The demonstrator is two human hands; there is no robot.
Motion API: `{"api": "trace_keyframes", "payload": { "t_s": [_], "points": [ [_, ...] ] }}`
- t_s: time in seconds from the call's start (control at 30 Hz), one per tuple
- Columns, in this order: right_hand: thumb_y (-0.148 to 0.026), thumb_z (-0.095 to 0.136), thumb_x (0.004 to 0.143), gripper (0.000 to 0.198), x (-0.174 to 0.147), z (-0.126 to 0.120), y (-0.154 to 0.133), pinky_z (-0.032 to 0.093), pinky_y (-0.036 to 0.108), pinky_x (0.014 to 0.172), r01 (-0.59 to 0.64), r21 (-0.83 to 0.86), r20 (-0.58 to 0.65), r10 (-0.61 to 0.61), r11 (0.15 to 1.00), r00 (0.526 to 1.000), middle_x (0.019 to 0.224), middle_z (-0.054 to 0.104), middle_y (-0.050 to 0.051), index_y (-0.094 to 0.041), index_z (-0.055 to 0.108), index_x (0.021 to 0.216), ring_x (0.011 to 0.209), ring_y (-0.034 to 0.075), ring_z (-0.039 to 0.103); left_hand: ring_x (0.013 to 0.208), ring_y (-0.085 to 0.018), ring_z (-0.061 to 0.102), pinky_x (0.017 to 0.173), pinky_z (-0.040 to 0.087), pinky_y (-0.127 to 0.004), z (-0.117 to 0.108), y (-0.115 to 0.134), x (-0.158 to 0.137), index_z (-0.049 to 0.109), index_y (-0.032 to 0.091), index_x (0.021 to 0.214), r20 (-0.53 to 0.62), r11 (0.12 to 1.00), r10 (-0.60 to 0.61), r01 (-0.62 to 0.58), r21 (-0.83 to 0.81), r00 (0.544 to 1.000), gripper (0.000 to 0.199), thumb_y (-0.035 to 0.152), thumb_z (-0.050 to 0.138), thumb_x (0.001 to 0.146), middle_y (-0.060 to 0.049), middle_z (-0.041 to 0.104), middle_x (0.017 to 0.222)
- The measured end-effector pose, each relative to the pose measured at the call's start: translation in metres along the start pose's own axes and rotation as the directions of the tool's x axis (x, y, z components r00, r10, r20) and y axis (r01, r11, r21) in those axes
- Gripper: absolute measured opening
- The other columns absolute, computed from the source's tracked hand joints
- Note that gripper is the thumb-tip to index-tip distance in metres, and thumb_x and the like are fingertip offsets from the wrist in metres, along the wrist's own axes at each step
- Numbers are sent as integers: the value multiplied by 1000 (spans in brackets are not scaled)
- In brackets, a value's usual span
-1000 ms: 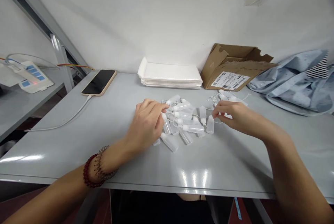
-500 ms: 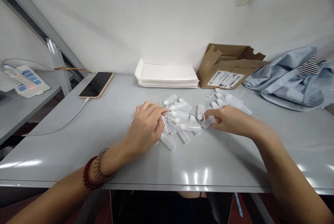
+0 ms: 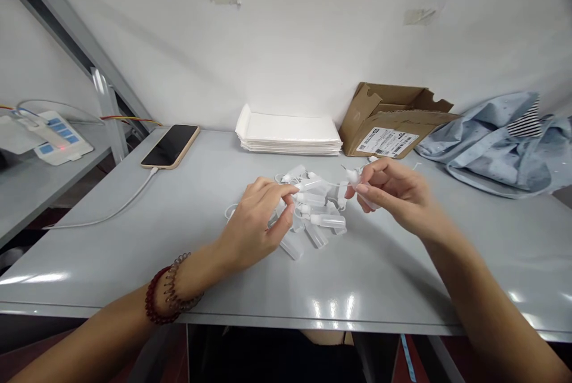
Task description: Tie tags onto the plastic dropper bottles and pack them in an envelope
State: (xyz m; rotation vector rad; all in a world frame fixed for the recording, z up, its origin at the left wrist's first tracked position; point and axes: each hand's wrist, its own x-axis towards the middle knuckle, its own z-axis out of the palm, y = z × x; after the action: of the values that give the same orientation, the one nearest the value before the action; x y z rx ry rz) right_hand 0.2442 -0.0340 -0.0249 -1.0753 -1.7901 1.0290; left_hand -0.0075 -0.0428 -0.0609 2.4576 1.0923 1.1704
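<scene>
Small translucent squeeze bottles (image 3: 328,220) with white tops and looped caps lie in a loose pile mid-table. My left hand (image 3: 254,222) rests palm-down over the pile's left side, partly covering it. Its thumb and index finger are apart, the index fingertip near the bottles, and no object shows between them. My right hand (image 3: 395,192) is raised at the right of the pile, fingers and thumb closed on one needle-tip bottle (image 3: 354,177). A thin metal needle points up and left from its top. Most of that bottle's body is hidden by the fingers.
A stack of white padded envelopes (image 3: 290,131) lies against the wall, beside an open cardboard box (image 3: 393,124). Light-blue fabric (image 3: 487,145) is bunched at the right. At the left, a phone (image 3: 170,146) is plugged into a white cable (image 3: 120,212).
My right hand has picked up a bottle from the pile's right edge and turned it needle-up. My left hand stays over the pile, its thumb and index a little wider apart.
</scene>
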Motion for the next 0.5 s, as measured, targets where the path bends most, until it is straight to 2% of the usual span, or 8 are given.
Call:
{"api": "trace_keyframes", "payload": {
  "t_s": [0.1,0.23,0.37,0.5],
  "points": [
    [-28,57,89,12,0,15,2,41,26,54,-33,190,44,25,981,999,77,64,-1,-23,47,87,54,8,49,93,-18,57,84,48,-34,-1,2,-1,52,16,116,58,996,-45,49,-80,997,28,19,51,89,-4,66,92],
    [-29,51,93,11,-2,30,3,40,28,56,-107,367,180,42,924,983,84,64,0,-24,42,89,57,9,50,92,-17,60,83,49,-33,-2,3,-2,53,16,117,49,985,-124,129,-117,991,29,26,54,89,-4,66,92],
    [-29,50,94,11,-3,39,6,39,28,57,-135,430,205,49,893,978,84,62,-1,-25,40,90,58,9,50,87,-17,62,77,50,-30,-3,3,0,58,18,110,37,972,-177,181,-153,984,23,26,55,88,-4,66,90],
    [-30,51,93,12,-3,41,9,39,28,58,-134,435,163,68,890,984,82,62,-2,-25,40,92,57,9,49,83,-15,62,79,49,-30,-6,4,1,60,17,102,23,971,-146,148,-190,989,17,18,56,86,-3,65,86]
  ]
}}
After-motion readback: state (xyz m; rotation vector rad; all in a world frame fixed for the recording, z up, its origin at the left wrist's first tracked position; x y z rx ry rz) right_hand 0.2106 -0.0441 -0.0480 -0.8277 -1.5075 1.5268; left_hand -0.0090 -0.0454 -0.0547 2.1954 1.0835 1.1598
